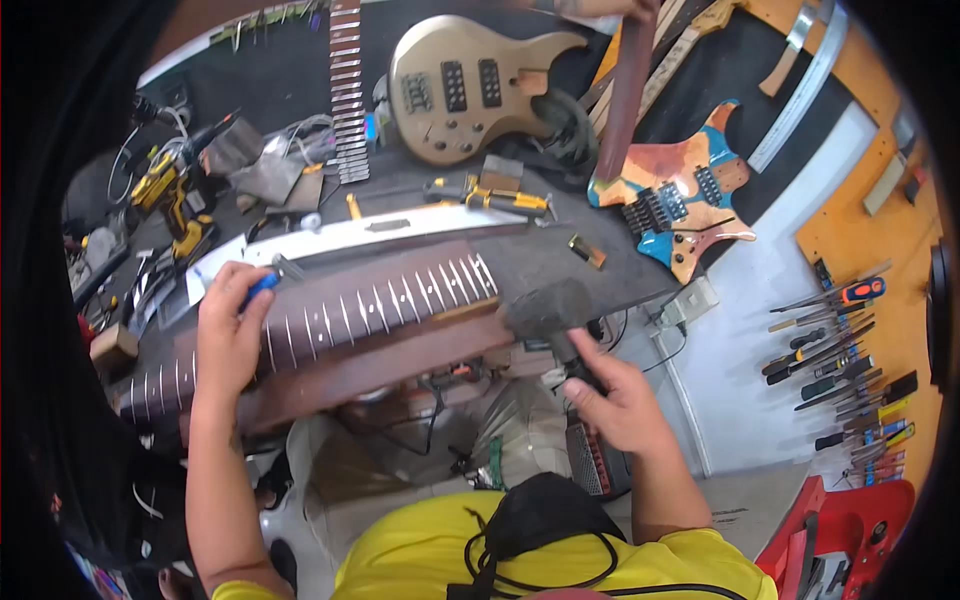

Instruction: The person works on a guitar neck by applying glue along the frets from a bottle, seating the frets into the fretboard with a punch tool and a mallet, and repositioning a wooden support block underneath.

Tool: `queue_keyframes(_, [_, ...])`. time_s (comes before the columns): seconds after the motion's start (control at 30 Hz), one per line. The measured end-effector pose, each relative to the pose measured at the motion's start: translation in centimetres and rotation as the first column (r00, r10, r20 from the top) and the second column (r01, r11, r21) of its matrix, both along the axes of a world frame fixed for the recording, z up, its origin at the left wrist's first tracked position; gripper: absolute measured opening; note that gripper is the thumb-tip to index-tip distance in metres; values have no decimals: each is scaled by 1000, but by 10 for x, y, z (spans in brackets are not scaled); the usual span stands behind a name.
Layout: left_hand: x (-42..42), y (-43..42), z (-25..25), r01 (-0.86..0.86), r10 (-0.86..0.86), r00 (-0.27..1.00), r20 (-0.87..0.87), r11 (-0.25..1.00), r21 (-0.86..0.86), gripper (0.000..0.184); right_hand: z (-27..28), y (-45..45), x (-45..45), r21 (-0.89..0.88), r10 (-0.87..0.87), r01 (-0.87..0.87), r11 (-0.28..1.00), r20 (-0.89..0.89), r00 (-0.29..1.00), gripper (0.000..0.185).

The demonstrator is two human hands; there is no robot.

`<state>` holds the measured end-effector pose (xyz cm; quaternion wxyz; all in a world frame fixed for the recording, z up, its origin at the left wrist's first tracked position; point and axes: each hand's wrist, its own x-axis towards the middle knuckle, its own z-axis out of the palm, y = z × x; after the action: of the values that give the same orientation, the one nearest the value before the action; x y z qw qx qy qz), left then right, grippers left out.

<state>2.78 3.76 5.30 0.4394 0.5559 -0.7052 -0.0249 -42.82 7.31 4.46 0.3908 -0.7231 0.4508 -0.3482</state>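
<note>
A long dark fretboard (345,312) with metal frets lies slanted across a reddish-brown wooden board (400,365). Over its left part, my left hand (232,325) pinches a small blue-handled tool (262,284). My right hand (622,402) is wrapped round the handle of a dark mallet (550,312), whose blurred head is near the fretboard's right end. Some frets stick out past the board's edges. Whether the mallet touches the fretboard I cannot tell.
Behind are a gold guitar body (470,90), a multicoloured guitar body (680,195), a fretted neck (347,90), pliers (490,197) and a yellow drill (175,195). Files (850,370) hang at the right, above a red tool (850,540). Another person's hand (600,8) is at the top.
</note>
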Motion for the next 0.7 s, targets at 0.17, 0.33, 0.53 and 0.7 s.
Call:
queue_keyframes(0.17, [9, 1, -31, -68, 69, 997, -35, 997, 31, 21, 7, 11, -11, 207, -160, 124, 970, 164, 973, 71])
queue_keyframes(0.33, [4, -14, -29, -123, 129, 991, -39, 985, 118, 22, 2, 8, -2, 259, -178, 96, 961, 311, 934, 73])
queue_keyframes(0.53, [-13, -18, -23, 75, -88, 988, 123, 992, 106, 22, 4, -1, 20, 275, -191, 105, 956, 309, 932, 73])
queue_keyframes(0.7, [-2, -17, -44, 63, -45, 985, 165, 993, -104, 19, 18, -10, 65, 231, -150, 108, 967, 174, 973, 72])
